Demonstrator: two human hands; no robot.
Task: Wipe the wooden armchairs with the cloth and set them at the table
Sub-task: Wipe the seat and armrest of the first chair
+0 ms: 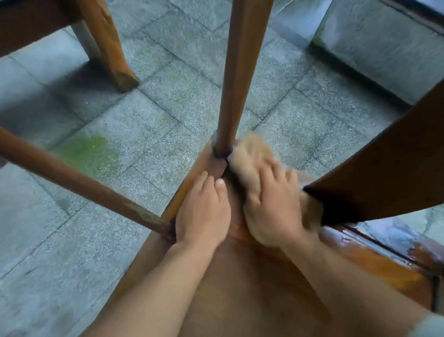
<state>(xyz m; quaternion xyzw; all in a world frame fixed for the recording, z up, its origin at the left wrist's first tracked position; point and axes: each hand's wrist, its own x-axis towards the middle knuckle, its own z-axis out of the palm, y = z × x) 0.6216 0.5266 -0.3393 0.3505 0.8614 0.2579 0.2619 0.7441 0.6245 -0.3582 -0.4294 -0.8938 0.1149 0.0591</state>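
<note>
I look straight down onto the brown wooden seat (pixel 253 298) of an armchair. A round upright post (pixel 236 71) rises from the seat's far corner, and a second rail (pixel 56 167) slants off to the left. My left hand (pixel 202 213) lies flat on the seat's left edge near that corner, fingers together, holding nothing. My right hand (pixel 271 206) presses a tan cloth (pixel 248 157) against the seat just right of the post; the cloth is blurred. The chair's dark back slat (pixel 401 166) stands at the right.
Grey stone paving (pixel 147 96) with a green moss patch (pixel 89 152) lies below. A chunky wooden leg with a crossbar (pixel 99 31), perhaps the table's, stands at the upper left. A grey stone step (pixel 389 48) runs along the upper right. The seat's right part (pixel 384 250) looks wet and glossy.
</note>
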